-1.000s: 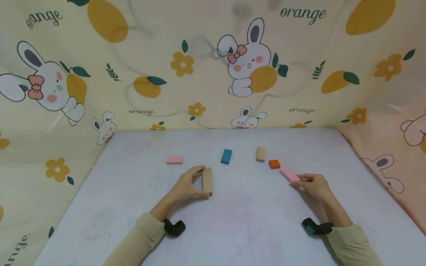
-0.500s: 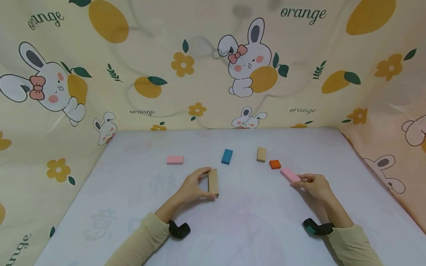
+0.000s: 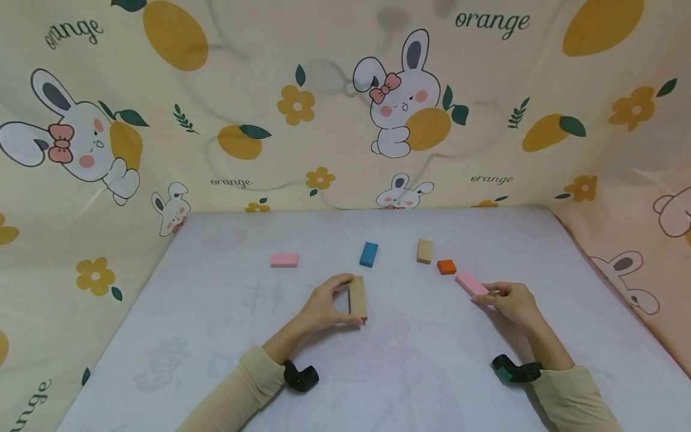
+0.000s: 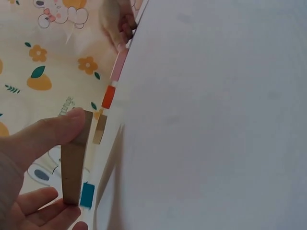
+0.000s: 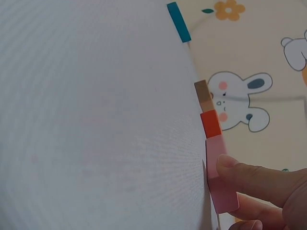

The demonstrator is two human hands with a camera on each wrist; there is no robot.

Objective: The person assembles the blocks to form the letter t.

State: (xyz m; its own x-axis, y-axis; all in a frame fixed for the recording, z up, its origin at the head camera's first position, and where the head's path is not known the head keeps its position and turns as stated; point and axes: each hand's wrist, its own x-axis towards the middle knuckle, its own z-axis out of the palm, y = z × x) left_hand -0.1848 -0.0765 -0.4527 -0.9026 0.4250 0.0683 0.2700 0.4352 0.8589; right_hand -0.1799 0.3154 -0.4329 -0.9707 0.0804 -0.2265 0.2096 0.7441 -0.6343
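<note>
We see the left hand point(image 3: 323, 307) moved rightward with the long wooden block point(image 3: 357, 298), gripped end to end between widespread thumb and fingertips! The right hand point(image 3: 513, 301) holds steady, we note, pinching the near end of the pink block point(image 3: 468, 282), orange block point(image 3: 446, 267) just beyond.

We observe the left hand point(image 3: 324, 307) near-left of the blue block point(image 3: 369, 255), thumb and fingertips set in a wide pinch; the right hand point(image 3: 513, 302), well right of that block, pinches more narrowly.
</note>
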